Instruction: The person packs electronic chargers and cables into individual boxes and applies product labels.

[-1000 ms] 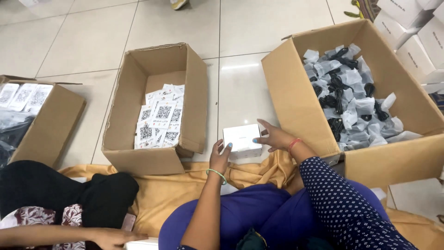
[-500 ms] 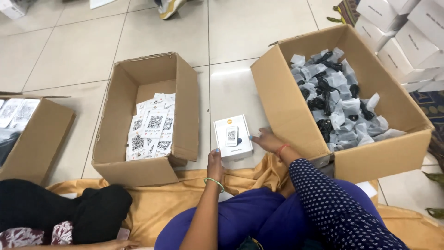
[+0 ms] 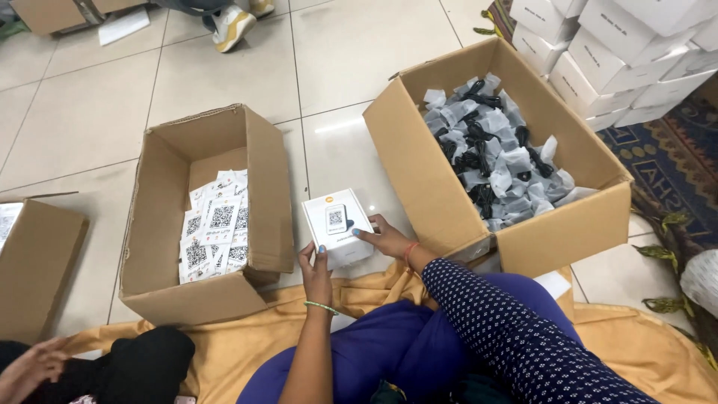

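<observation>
A small white box (image 3: pixel 338 227) with a printed square code on its lid sits on the tiled floor between two cardboard boxes. My left hand (image 3: pixel 315 268) grips its near left corner. My right hand (image 3: pixel 384 238) holds its right side, fingers on the lid edge. To the left, an open cardboard box (image 3: pixel 258 176) holds several white cards with square codes (image 3: pixel 216 233). To the right, a larger cardboard box (image 3: pixel 426 176) is filled with black cables in clear bags (image 3: pixel 493 153).
White cartons (image 3: pixel 621 52) are stacked at the top right beside a patterned rug (image 3: pixel 677 172). Another cardboard box (image 3: pixel 37 258) stands at the far left. Another person's hand (image 3: pixel 30 366) shows at the bottom left, and a shoe (image 3: pixel 233 24) at the top. A mustard cloth (image 3: pixel 224 352) lies under my legs.
The white box has turned so its printed lid faces up, and both hands have shifted along its sides. The view has tilted further down and left.
</observation>
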